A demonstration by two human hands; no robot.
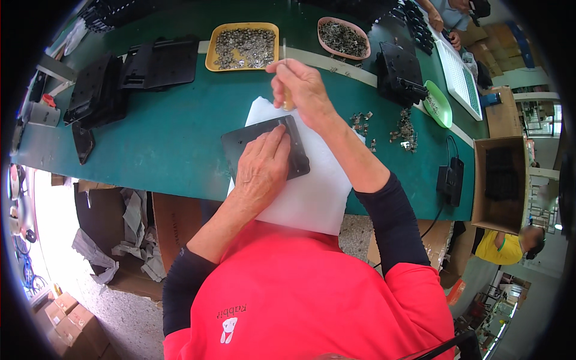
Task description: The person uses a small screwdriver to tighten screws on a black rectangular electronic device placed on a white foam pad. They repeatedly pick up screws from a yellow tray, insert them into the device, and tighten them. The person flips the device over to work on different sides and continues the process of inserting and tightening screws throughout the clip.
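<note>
A black flat plastic plate (240,139) lies on a white sheet (315,198) in front of me. My left hand (262,165) rests flat on the plate, fingers stretched out toward its far edge. Just beyond that edge my right hand (302,90) is closed around a slim tool that looks like a screwdriver (288,101). Its yellowish handle shows below the fingers and a thin shaft rises above them, near the yellow tray (209,60) of small metal parts.
A pink tray (321,43) of small parts stands farther right. Loose metal clips (405,129) lie right of the sheet, near a green bowl (447,114). Black plastic parts are stacked at left (96,90) and right (401,72). Another person's hand (436,23) shows at the far right.
</note>
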